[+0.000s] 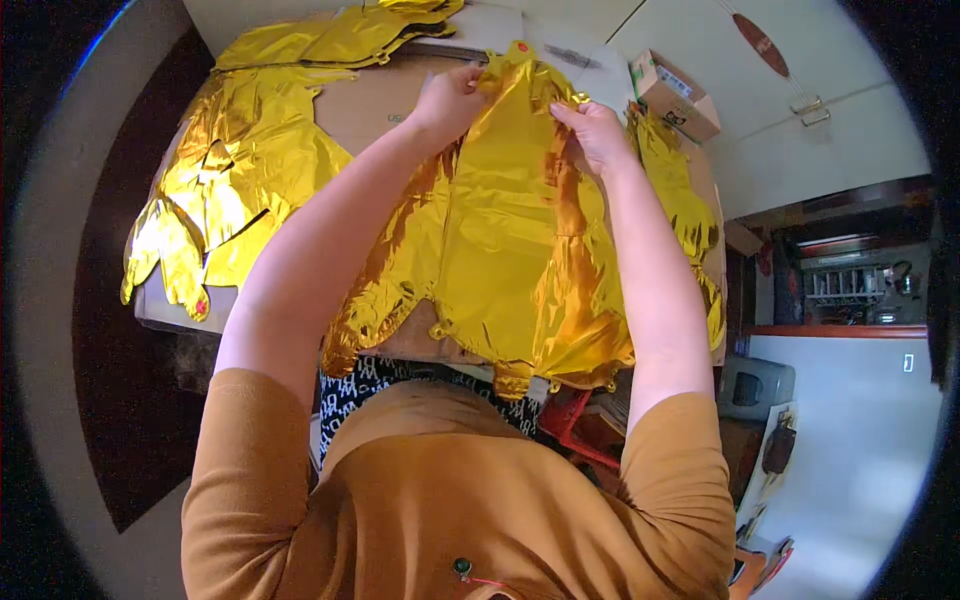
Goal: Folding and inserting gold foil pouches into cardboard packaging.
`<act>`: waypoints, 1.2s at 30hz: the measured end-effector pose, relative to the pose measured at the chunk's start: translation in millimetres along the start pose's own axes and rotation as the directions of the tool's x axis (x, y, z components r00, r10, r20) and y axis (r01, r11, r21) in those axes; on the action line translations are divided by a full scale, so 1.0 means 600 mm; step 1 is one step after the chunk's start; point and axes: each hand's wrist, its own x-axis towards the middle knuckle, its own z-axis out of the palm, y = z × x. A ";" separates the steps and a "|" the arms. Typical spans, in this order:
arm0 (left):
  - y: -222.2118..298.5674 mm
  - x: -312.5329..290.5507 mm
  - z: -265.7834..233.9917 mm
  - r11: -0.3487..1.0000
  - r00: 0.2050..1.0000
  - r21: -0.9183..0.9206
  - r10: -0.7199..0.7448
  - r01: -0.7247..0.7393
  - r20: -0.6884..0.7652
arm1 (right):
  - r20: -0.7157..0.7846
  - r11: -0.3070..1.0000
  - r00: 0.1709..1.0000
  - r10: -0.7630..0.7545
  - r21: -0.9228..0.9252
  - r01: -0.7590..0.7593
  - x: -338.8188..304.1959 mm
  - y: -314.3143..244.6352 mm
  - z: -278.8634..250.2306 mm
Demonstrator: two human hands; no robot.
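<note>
A flat, uninflated gold foil balloon [500, 220] stretches down the middle of the table, its lower edge near my waist. My left hand [452, 98] pinches its upper left edge. On the upper right edge, my right hand [598, 133] grips the foil between thumb and fingers. A small tab with a red dot shows at the balloon's top, between the two hands. Creases and folds run down its right side. The exact outline of the balloon is hard to make out.
More gold foil sheets [250, 160] lie at the left, others [665, 170] at the right. Brown cardboard [365, 105] covers the tabletop. A small cardboard box [675, 95] stands at the back right, by a white cabinet [800, 70]. A grey plastic case [757, 388] is lower right.
</note>
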 end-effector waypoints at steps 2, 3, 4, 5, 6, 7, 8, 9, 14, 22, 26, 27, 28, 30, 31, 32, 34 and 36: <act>-0.013 0.004 0.003 0.993 0.991 0.079 0.094 -0.087 -0.091 | 0.020 0.996 0.998 -0.054 -0.076 0.055 -0.001 0.002 -0.015; -0.023 0.006 0.002 0.984 0.981 0.125 0.141 -0.124 -0.136 | 0.017 0.994 0.998 -0.059 -0.092 0.060 -0.002 0.002 -0.016; -0.032 0.012 -0.003 0.968 0.965 0.174 0.207 -0.179 -0.160 | 0.015 0.992 0.998 -0.065 -0.108 0.066 -0.002 0.001 -0.017; -0.031 0.015 -0.008 0.947 0.946 0.222 0.273 -0.233 -0.173 | 0.007 0.990 0.998 -0.068 -0.124 0.068 -0.005 0.000 -0.018; -0.032 0.014 -0.011 0.920 0.923 0.270 0.338 -0.283 -0.183 | -0.005 0.977 0.997 -0.083 -0.196 0.080 -0.006 -0.001 -0.016; -0.033 0.008 -0.015 0.907 0.932 0.344 0.316 -0.243 -0.176 | -0.009 0.975 0.997 -0.083 -0.206 0.079 -0.008 -0.002 -0.014; -0.005 -0.008 -0.015 0.889 0.942 0.408 0.294 -0.208 -0.160 | -0.027 0.974 0.997 -0.079 -0.217 0.072 -0.018 -0.004 -0.014; 0.013 -0.018 -0.021 0.861 0.949 0.479 0.275 -0.172 -0.154 | -0.033 0.971 0.996 -0.083 -0.226 0.073 -0.022 -0.008 -0.011; 0.016 -0.034 -0.030 0.989 0.997 -0.135 0.068 -0.063 0.037 | 0.063 0.995 0.993 -0.103 -0.006 0.104 -0.026 -0.030 0.014; 0.051 -0.090 -0.012 0.985 0.949 -0.058 -0.139 0.161 0.284 | -0.055 0.987 0.985 -0.162 -0.020 0.161 -0.005 -0.015 -0.002; 0.062 -0.130 -0.019 0.983 0.959 0.111 -0.168 0.146 0.227 | -0.128 0.993 0.985 -0.115 -0.021 0.113 -0.002 -0.008 -0.002; 0.067 -0.144 -0.024 0.981 0.960 0.138 -0.165 0.136 0.225 | -0.106 0.996 0.990 -0.090 -0.025 0.088 -0.008 -0.015 0.005; 0.062 -0.155 -0.029 0.977 0.968 0.157 -0.173 0.145 0.180 | -0.104 0.996 0.991 -0.085 -0.036 0.082 -0.002 -0.010 0.008; 0.065 -0.171 -0.045 0.961 0.987 0.269 -0.097 0.060 0.127 | -0.118 0.996 0.991 -0.070 -0.061 0.063 0.002 -0.003 0.011; 0.065 -0.177 -0.054 0.946 0.993 0.324 -0.057 0.021 0.103 | -0.133 0.997 0.989 -0.065 -0.059 0.057 0.005 0.002 0.014; 0.064 -0.181 -0.063 0.927 0.994 0.375 -0.047 0.006 0.100 | -0.147 0.997 0.987 -0.060 -0.057 0.052 0.005 0.001 0.025; 0.061 -0.190 -0.078 0.882 0.995 0.471 -0.025 -0.024 0.098 | -0.197 0.980 0.976 -0.089 -0.190 0.051 0.026 0.023 0.022; 0.069 -0.206 -0.086 0.894 0.995 0.447 -0.025 -0.023 0.100 | -0.220 0.958 0.966 -0.132 -0.278 0.068 0.048 0.041 0.021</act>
